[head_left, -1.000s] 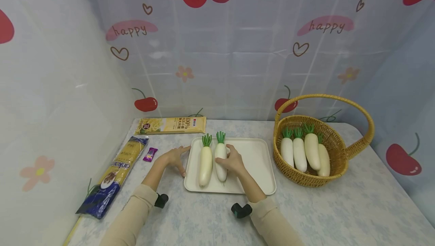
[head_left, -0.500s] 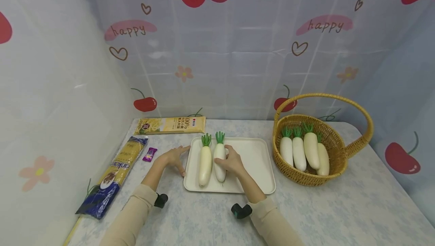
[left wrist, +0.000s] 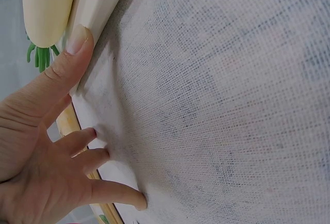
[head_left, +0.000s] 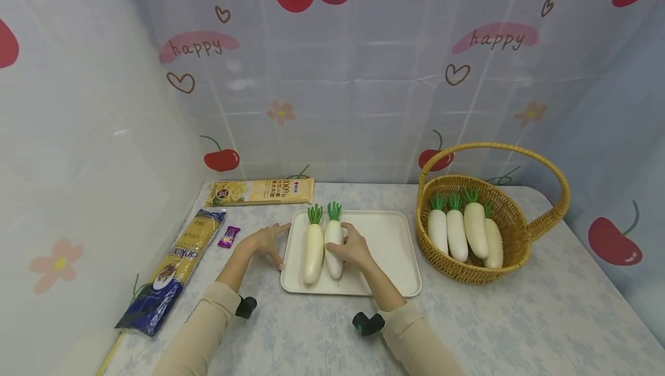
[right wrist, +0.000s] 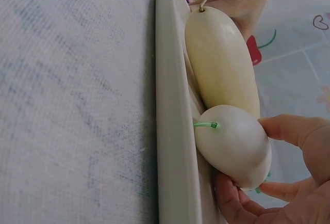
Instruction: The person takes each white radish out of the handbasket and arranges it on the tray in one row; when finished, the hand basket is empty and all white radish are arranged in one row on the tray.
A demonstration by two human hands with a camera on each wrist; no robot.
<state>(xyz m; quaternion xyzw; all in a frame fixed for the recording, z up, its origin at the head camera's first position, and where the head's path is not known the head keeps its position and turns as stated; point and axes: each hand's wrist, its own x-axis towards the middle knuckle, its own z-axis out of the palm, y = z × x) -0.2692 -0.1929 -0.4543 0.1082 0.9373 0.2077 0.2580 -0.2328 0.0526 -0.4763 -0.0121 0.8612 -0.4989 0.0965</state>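
Note:
On a white tray (head_left: 389,249) lie two daikon radishes with green tops. The cream daikon (head_left: 313,254) is on the left. Beside it is the whiter daikon (head_left: 335,267), which my right hand (head_left: 357,248) grips from its right side, thumb on top. The right wrist view shows the fingers (right wrist: 283,128) around the whiter daikon's round end, which rests against the cream one. My left hand (head_left: 266,243) stays at the tray's left edge, fingers spread. In the left wrist view its thumb (left wrist: 72,53) presses the tray rim while the other fingertips rest on the tablecloth.
A wicker basket (head_left: 519,252) with a tall handle holds several daikons at the right. Left of the tray are a blue-and-gold pasta packet (head_left: 171,272) and a small purple wrapped sweet (head_left: 228,236). A yellow noodle packet (head_left: 262,191) lies along the back.
The whiter daikon has shifted slightly left, closer to the cream one, with my right hand moving along. My left hand has kept its place at the tray edge.

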